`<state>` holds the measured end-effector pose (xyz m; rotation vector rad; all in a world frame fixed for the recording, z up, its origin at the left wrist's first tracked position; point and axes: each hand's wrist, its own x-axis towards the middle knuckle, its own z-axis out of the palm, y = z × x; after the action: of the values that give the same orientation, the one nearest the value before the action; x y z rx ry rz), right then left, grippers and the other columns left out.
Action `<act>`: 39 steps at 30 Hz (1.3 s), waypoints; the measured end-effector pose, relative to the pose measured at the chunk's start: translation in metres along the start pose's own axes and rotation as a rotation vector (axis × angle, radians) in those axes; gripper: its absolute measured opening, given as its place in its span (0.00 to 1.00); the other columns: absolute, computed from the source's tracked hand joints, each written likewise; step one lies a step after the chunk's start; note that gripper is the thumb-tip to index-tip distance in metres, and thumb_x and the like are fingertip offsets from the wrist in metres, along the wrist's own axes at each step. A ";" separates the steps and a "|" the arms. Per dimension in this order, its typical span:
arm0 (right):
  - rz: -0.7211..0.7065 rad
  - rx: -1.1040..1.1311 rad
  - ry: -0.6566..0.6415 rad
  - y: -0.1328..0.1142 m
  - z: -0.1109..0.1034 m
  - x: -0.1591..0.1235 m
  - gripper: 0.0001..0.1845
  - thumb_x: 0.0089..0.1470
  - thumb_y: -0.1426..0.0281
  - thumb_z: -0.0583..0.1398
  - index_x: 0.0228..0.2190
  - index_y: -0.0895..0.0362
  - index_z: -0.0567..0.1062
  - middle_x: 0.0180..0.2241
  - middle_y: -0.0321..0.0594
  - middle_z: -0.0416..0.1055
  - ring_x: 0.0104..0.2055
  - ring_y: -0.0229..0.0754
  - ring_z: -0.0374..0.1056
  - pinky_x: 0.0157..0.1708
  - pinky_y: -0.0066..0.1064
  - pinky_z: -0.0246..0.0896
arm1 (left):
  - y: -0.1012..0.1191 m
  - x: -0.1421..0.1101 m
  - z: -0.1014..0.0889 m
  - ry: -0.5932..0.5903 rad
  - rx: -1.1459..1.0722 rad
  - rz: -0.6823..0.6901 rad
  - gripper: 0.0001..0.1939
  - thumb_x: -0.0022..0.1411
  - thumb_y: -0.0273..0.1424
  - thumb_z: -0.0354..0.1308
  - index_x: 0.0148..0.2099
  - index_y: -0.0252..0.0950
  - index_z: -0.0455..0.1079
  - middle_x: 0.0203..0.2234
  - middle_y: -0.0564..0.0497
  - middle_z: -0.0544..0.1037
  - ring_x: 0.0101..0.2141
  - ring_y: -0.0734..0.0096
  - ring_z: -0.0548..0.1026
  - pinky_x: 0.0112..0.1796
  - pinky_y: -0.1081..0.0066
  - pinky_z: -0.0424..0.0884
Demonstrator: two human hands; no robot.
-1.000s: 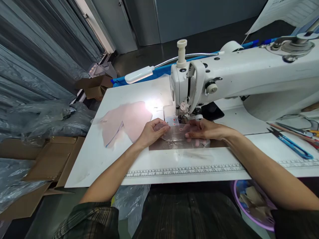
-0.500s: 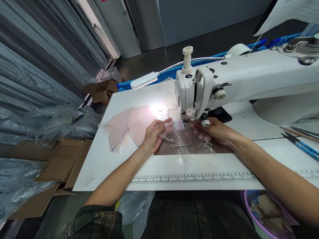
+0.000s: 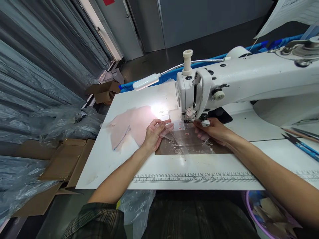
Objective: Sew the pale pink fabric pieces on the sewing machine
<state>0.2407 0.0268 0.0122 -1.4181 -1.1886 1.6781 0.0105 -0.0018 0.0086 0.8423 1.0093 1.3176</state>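
Note:
A clear plastic sheet (image 3: 185, 137) with small red marks lies on the brown plate in front of the needle of a white sewing machine (image 3: 224, 86). My left hand (image 3: 155, 132) pinches the sheet's left edge, fingers curled round it. My right hand (image 3: 211, 130) rests on the sheet's right side just under the presser foot, fingers pressed down on the plastic. Both hands sit close on either side of the needle.
A pale pink fabric piece (image 3: 129, 127) lies on the white table (image 3: 112, 166) to the left under a lit gooseneck lamp (image 3: 146, 81). Blue-handled snips (image 3: 302, 146) lie at the right. A printed ruler (image 3: 194, 178) runs along the front edge. Cardboard boxes (image 3: 59, 166) and plastic bags stand left; a purple basin (image 3: 269, 215) sits below right.
Both hands have slid the clear sheet away from me, up to the presser foot. My right hand has moved under the machine head. The left hand's fingers have opened a little round the edge.

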 end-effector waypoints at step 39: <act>0.011 -0.157 -0.793 0.007 0.007 -0.036 0.24 0.59 0.50 0.58 0.38 0.59 0.77 0.37 0.45 0.76 0.39 0.42 0.73 0.37 0.28 0.70 | -0.003 -0.056 0.024 -0.617 0.640 0.416 0.12 0.57 0.37 0.66 0.39 0.33 0.77 0.28 0.46 0.80 0.23 0.73 0.77 0.25 0.75 0.74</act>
<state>0.2421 -0.0098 0.0201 -0.8298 -1.7515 2.2867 0.0350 -0.0559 0.0202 1.8929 0.7698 0.9446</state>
